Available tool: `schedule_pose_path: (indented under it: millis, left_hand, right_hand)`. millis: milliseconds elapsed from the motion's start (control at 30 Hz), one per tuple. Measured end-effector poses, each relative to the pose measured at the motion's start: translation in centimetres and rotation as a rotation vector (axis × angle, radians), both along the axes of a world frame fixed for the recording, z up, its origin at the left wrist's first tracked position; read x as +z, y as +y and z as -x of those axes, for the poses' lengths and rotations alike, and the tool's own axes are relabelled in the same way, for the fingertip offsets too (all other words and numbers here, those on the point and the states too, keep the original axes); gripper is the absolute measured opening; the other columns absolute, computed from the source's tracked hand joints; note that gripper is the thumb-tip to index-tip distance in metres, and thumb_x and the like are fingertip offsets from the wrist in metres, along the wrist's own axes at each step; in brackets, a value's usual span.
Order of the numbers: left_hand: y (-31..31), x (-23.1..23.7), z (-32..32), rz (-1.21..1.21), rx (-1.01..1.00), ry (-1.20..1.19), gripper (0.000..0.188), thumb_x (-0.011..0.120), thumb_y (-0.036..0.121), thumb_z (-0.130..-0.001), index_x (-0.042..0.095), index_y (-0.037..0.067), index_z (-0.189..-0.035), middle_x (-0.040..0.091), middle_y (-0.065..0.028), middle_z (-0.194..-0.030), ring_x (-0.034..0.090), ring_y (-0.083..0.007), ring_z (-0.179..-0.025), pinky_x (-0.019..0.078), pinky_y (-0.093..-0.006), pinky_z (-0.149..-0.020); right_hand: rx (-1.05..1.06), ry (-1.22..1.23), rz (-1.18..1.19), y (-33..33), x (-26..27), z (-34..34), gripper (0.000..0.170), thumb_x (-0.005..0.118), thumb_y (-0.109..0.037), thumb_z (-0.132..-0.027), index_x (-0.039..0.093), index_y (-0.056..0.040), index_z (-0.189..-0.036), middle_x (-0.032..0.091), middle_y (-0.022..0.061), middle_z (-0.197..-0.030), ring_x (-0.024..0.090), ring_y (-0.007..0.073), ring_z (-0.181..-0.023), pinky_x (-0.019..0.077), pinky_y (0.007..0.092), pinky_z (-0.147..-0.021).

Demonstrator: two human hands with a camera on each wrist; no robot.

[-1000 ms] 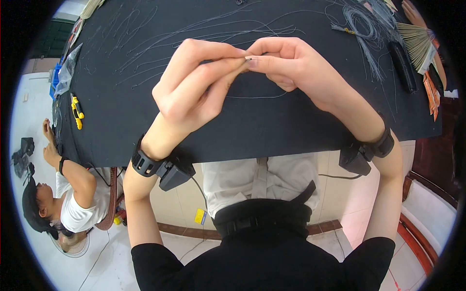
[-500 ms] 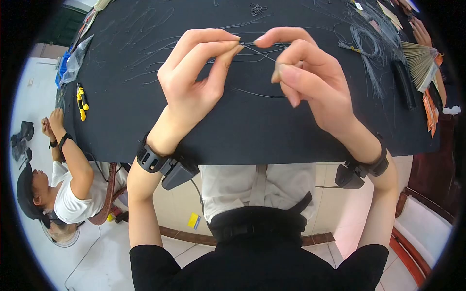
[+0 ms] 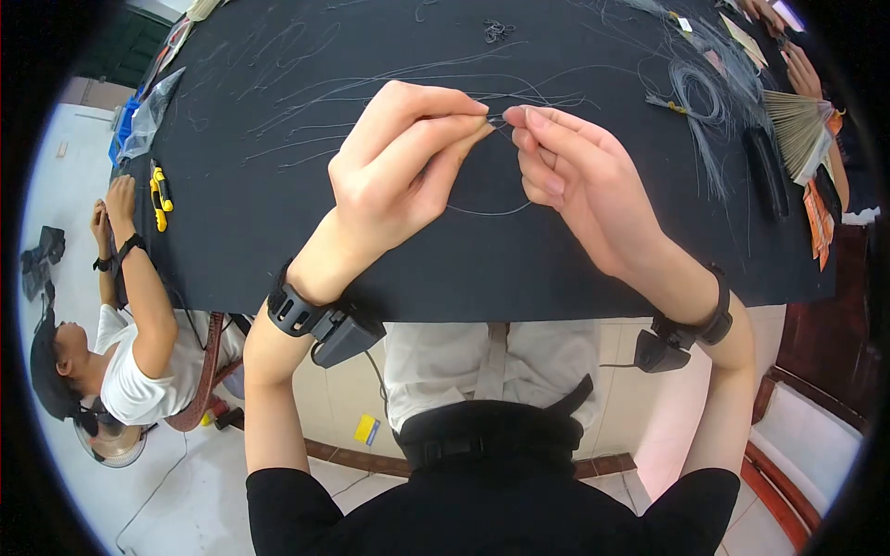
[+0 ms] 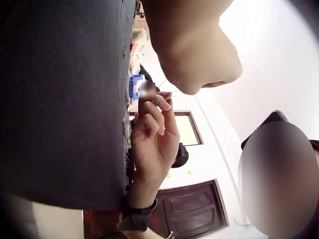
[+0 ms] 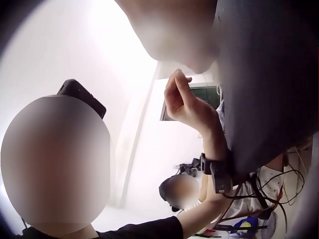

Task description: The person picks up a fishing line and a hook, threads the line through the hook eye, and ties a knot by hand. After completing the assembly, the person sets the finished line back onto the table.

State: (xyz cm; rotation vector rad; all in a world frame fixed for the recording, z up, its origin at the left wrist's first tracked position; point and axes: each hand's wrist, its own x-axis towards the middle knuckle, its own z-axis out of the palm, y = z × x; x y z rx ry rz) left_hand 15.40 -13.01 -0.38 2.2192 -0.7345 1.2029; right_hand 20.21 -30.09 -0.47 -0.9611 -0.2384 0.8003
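In the head view my left hand (image 3: 394,162) pinches a thin grey line (image 3: 497,119) between thumb and fingertips above the black table (image 3: 371,278). Facing it a short gap away, my right hand (image 3: 593,181) pinches the same line with thumb and forefinger, its other fingers curled in. Part of a thin strand (image 3: 491,214) bows below, between the hands. The left wrist view shows a fine strand running down across the right hand (image 4: 154,134). Against a pale wall in the right wrist view, the left hand (image 5: 192,107) appears with its fingertips drawn together.
Several loose lines (image 3: 306,130) lie beyond the hands. A coiled grey bundle (image 3: 695,88), a black case (image 3: 765,171) and a fanned stack of strips (image 3: 795,130) are at right. Yellow cutters (image 3: 159,195) lie at left, where another person (image 3: 139,361) sits.
One second ago both hands' fingertips met. The right hand then drew away with loosened fingers, and now has come back close to the left, pinching the line.
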Motion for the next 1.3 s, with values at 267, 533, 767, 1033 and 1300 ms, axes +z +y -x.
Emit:
schedule_pose_path:
  millis: [267, 533, 767, 1033, 1300]
  left_hand:
    - [-0.2, 0.0, 0.0, -0.012, -0.006, 0.019, 0.016, 0.069, -0.009, -0.062, 0.062, -0.003, -0.075, 0.060, -0.0095, -0.080, 0.055, -0.0185, -0.065, 0.0452, -0.0249, -0.054]
    - [-0.3, -0.1, 0.0, -0.016, -0.026, 0.039, 0.016, 0.069, -0.008, -0.062, 0.062, -0.003, -0.075, 0.060, -0.0095, -0.080, 0.056, -0.0183, -0.066, 0.0454, -0.0246, -0.054]
    - [-0.1, -0.1, 0.0, -0.037, -0.034, 0.067, 0.016, 0.069, -0.007, -0.062, 0.062, -0.003, -0.076, 0.060, -0.0093, -0.081, 0.056, -0.0190, -0.067, 0.0458, -0.0251, -0.056]
    - [-0.1, -0.1, -0.2, -0.074, 0.015, 0.140, 0.017, 0.070, -0.003, -0.065, 0.063, 0.000, -0.080, 0.060, -0.0083, -0.087, 0.058, -0.0180, -0.072, 0.0473, -0.0247, -0.060]
    - [-0.7, 0.5, 0.3, -0.062, 0.114, 0.195, 0.024, 0.073, 0.001, -0.065, 0.065, 0.002, -0.087, 0.061, -0.0098, -0.092, 0.062, -0.0185, -0.079, 0.0505, -0.0248, -0.068]
  right_hand:
    - [0.032, -0.124, 0.023, 0.1, -0.5, 0.1, 0.021, 0.056, -0.020, -0.087, 0.058, 0.0004, -0.094, 0.043, -0.0056, -0.062, 0.034, 0.0016, -0.052, 0.0289, 0.0179, -0.048]
    - [-0.001, -0.255, 0.044, -0.1, -0.6, 0.0, 0.021, 0.058, -0.021, -0.086, 0.060, -0.0009, -0.093, 0.046, -0.0055, -0.064, 0.037, 0.0008, -0.054, 0.0305, 0.0164, -0.048]
    - [-0.010, -0.318, 0.063, -0.1, -0.9, -0.2, 0.020, 0.058, -0.020, -0.086, 0.060, -0.0012, -0.091, 0.050, -0.0045, -0.066, 0.040, 0.0009, -0.055, 0.0323, 0.0156, -0.048]
    - [-0.036, -0.359, 0.112, -0.2, -1.2, -0.5, 0.019, 0.056, -0.019, -0.087, 0.060, -0.0007, -0.090, 0.053, -0.0030, -0.068, 0.043, 0.0015, -0.056, 0.0339, 0.0161, -0.048]
    - [-0.051, -0.450, 0.166, -0.7, -1.1, -0.7, 0.019, 0.056, -0.020, -0.087, 0.060, -0.0008, -0.090, 0.056, -0.0011, -0.072, 0.047, 0.0022, -0.059, 0.0371, 0.0159, -0.050]
